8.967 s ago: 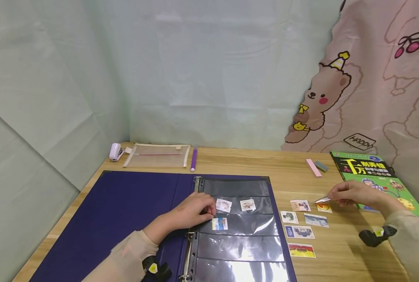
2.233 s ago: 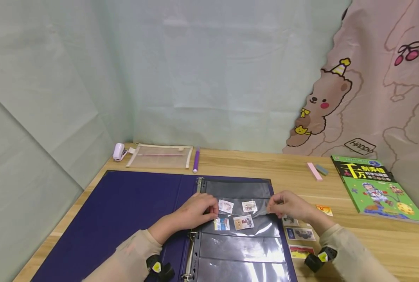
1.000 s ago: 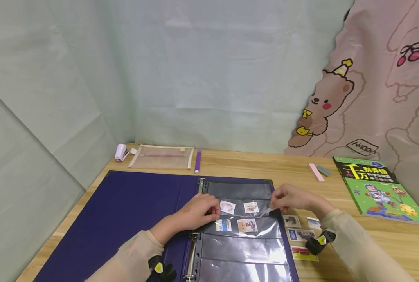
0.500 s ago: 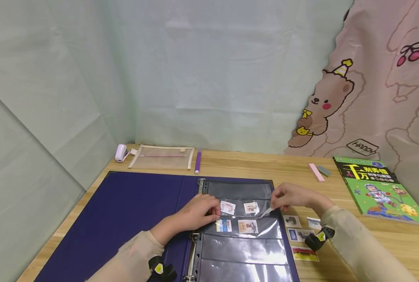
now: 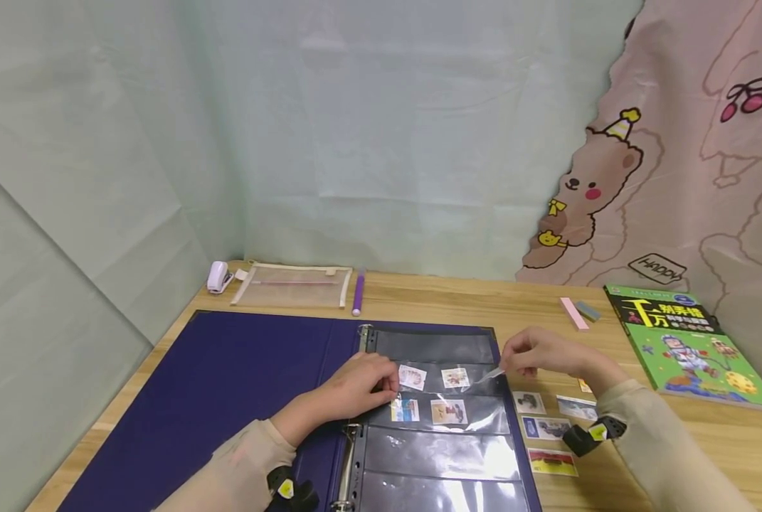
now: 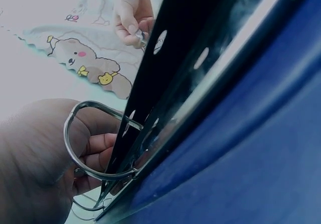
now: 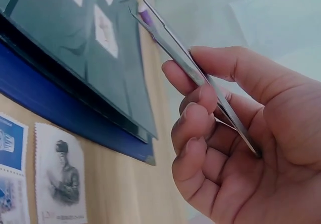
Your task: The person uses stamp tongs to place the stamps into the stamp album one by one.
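Note:
A stamp album [image 5: 246,377] lies spread on the table, its black pocket page [image 5: 441,451] on the right. Two stamps sit in the upper pocket, among them a pale stamp [image 5: 455,377]; below them are a blue-yellow stamp [image 5: 405,410] and a brownish stamp [image 5: 448,412]. My left hand [image 5: 358,384] rests at the page's ring side, thumb and curled fingers pinching the clear pocket's edge; the left wrist view hides the fingertips behind the page. My right hand [image 5: 541,353] holds metal tweezers [image 7: 200,76] over the page's right edge, tips apart in the right wrist view.
Right of the album lie several loose stamps, including a red-yellow stamp [image 5: 552,462] and a portrait stamp [image 7: 60,176]. Behind are a green book [image 5: 694,348], pink block [image 5: 574,313], purple marker [image 5: 358,295], mesh pouch [image 5: 293,286] and stapler [image 5: 217,277].
Since the first frame, the brownish stamp has gone from the table into the pocket page. Lately my right hand has drawn slightly right and up with the tweezers; my left hand stays.

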`<state>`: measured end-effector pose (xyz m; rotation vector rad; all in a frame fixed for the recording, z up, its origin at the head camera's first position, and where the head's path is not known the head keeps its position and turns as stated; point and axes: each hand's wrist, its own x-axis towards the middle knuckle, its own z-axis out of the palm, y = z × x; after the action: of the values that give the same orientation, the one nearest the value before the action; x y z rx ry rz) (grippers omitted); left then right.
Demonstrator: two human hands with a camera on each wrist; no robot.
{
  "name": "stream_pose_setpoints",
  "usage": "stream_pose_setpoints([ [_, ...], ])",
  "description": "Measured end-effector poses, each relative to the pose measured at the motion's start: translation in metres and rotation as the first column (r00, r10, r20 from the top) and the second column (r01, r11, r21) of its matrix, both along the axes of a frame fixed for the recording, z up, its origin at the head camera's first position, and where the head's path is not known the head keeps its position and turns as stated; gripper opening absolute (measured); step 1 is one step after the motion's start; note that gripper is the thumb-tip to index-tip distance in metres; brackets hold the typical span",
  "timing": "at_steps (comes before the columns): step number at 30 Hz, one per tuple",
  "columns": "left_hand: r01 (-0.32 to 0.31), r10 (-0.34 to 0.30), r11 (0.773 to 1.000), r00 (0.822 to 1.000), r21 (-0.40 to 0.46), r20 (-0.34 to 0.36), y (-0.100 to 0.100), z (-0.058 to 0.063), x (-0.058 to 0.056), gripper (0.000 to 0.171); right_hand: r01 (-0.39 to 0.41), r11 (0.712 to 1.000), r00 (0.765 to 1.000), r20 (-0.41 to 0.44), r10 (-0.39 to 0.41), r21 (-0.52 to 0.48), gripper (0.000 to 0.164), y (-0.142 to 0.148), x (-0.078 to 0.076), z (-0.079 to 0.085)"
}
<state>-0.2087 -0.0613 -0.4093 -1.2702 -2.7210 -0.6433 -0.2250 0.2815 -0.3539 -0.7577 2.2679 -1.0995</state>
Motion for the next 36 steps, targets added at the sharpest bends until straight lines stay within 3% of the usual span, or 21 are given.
stream_pose_setpoints([
  [7, -0.004, 0.004, 1.0, 1.0, 0.0, 0.002, -0.001, 0.001, 0.0, 0.014, 0.075, 0.997, 0.997, 0.018, -0.075, -0.007, 0.022, 0.009, 0.009, 0.014],
  [15, -0.008, 0.008, 1.0, 1.0, 0.0, -0.007, -0.001, 0.001, 0.0, 0.015, 0.121, 0.991, 0.99, -0.059, -0.124, -0.062, 0.014, 0.022, 0.022, 0.025],
  [31, -0.027, 0.026, 1.0, 0.999, -0.013, -0.024, 0.0, -0.001, 0.0, 0.014, 0.184, 0.96, 0.956, -0.189, -0.225, -0.211, 0.021, 0.067, 0.05, 0.026],
  [36, -0.024, 0.024, 1.0, 0.999, -0.013, -0.022, 0.001, 0.0, 0.0, 0.014, 0.279, 0.944, 0.933, -0.184, -0.31, -0.177, 0.019, 0.08, 0.061, 0.023],
])
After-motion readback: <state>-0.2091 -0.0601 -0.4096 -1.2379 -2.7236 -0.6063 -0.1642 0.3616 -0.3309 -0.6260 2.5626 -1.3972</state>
